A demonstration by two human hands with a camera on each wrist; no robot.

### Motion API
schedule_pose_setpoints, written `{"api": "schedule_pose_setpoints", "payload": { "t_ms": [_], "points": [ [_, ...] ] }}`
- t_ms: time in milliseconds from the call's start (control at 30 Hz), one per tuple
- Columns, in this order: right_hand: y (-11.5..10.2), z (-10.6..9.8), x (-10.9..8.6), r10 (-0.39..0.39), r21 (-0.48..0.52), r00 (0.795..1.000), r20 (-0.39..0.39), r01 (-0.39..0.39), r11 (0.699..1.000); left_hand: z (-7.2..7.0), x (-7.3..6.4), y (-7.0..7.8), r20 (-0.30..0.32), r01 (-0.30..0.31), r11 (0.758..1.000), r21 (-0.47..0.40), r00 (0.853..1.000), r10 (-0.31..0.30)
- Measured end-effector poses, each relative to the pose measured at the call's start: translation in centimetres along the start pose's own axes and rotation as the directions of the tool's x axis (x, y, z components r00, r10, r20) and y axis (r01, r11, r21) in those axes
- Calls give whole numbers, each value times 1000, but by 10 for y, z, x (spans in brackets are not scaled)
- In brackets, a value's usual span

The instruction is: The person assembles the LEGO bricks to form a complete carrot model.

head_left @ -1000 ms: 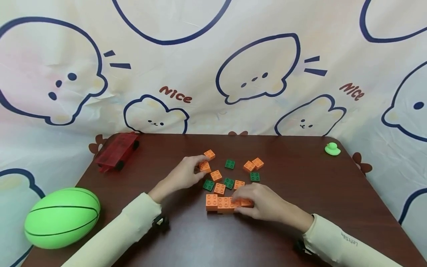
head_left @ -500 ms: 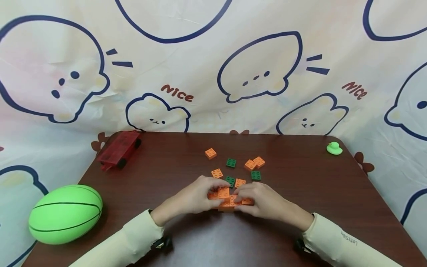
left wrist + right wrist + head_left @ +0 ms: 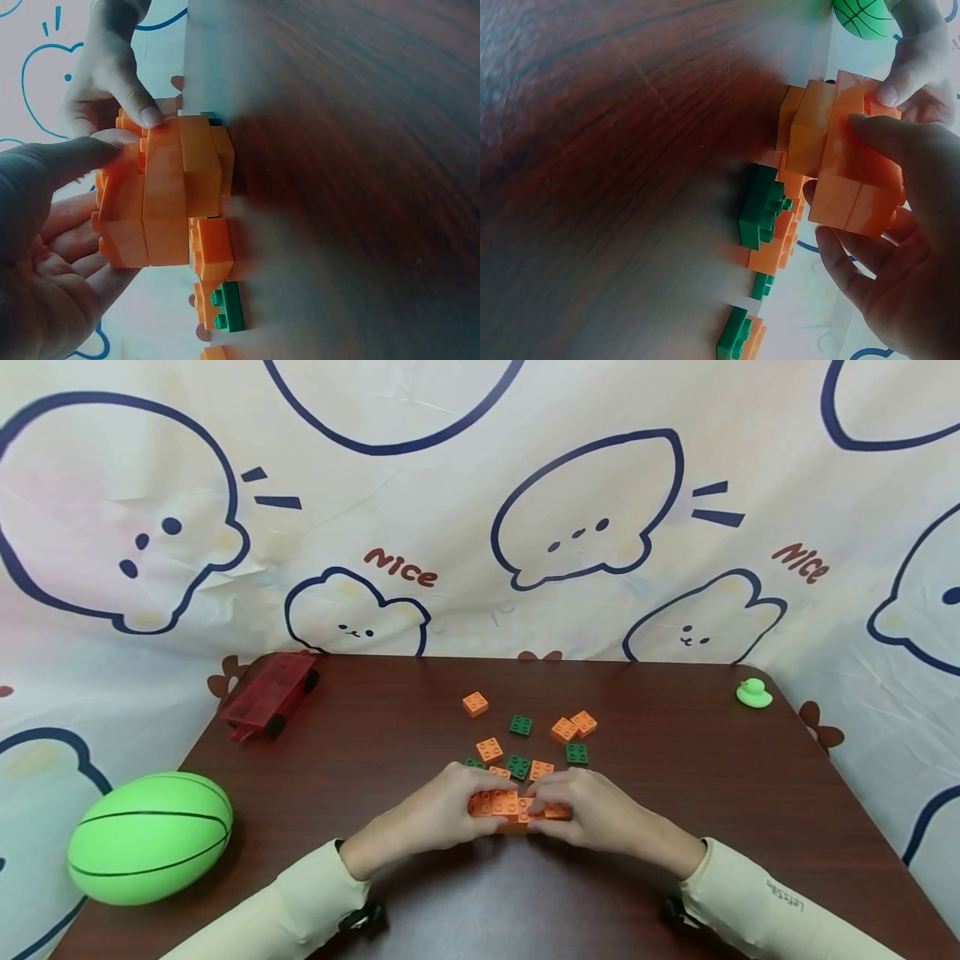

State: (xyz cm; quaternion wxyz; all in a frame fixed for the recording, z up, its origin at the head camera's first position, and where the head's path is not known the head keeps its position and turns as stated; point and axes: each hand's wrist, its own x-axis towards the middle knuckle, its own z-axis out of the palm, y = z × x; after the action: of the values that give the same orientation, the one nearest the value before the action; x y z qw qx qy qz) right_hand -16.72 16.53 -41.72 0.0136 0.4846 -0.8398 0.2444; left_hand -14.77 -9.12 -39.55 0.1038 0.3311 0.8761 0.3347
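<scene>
A layered block of orange toy bricks (image 3: 166, 210) is between both hands near the middle of the table. My left hand (image 3: 446, 810) pinches an orange toy brick (image 3: 505, 802) on the top layer at the block's left part, thumb in front and fingers behind. From the other side, my right hand (image 3: 596, 806) grips the right end of the block (image 3: 840, 157), its thumb along the near face. Fingers hide part of the upper studs. Just behind lie loose bricks, among them an orange one (image 3: 542, 769) and a green one (image 3: 518, 767).
More loose orange bricks (image 3: 476, 703) and green bricks (image 3: 521, 724) are scattered farther back. A green ball (image 3: 150, 838) lies at the left edge, a red toy car (image 3: 272, 697) at the back left, a green rubber duck (image 3: 753, 692) at the back right. A printed cloth hangs behind the table.
My left hand has brought an orange brick from the back left to the top of the block, then shifted slightly. My right hand has stayed at the block's right end.
</scene>
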Motion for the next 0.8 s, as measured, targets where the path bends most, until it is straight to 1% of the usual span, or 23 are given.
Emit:
{"api": "schedule_pose_setpoints", "payload": {
  "t_ms": [67,133,333,433,567,667,800],
  "points": [
    [1,0,0,-1,4,1000,-4,1,1000,1,0,-1,-15,-19,1000,-25,1000,18],
    [1,1,0,-3,9,1000,-4,3,1000,3,0,-2,-27,-25,998,-54,999,24],
    [1,2,0,0,17,1000,6,0,1000,7,-2,-3,-60,-8,995,-101,998,2],
    [1,1,0,2,23,1000,12,-2,1000,10,-4,-3,-87,-19,995,-93,996,11],
    [1,0,1,1,23,1000,13,-1,1000,11,-5,-2,-124,-53,997,-65,991,45],
    [2,0,1,0,18,1000,11,0,1000,11,-4,-2,-131,-62,996,-59,990,53],
    [1,1,1,4,27,1000,23,-4,1000,12,-6,-2,-128,-48,998,-50,991,42]
  ]
}}
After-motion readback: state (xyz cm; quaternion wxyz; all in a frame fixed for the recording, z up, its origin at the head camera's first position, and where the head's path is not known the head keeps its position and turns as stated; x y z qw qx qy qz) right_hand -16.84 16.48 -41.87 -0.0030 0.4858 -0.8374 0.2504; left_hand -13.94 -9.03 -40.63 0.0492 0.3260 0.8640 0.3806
